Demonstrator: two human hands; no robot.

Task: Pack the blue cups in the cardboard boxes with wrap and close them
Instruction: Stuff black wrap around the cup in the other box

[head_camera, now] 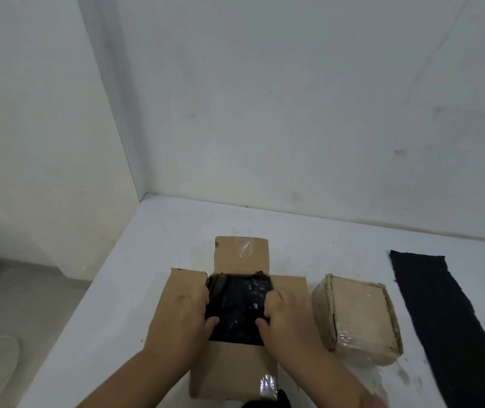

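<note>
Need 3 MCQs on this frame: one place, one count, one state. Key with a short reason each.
1. Where is the closed box relative to the open box?
A) left of it
B) right of it
C) stacked on it

2. How many boxes are on the table?
A) one
B) two
C) three

3. The open box's flaps are:
A) all folded shut
B) taped down
C) all spread outward

Key:
1 B: it sits between the open box and the dark cloth on the right.
2 B: only one open and one closed box show.
3 C: four flaps lie out while the left hand and right hand grip the wrapped bundle inside.
</note>
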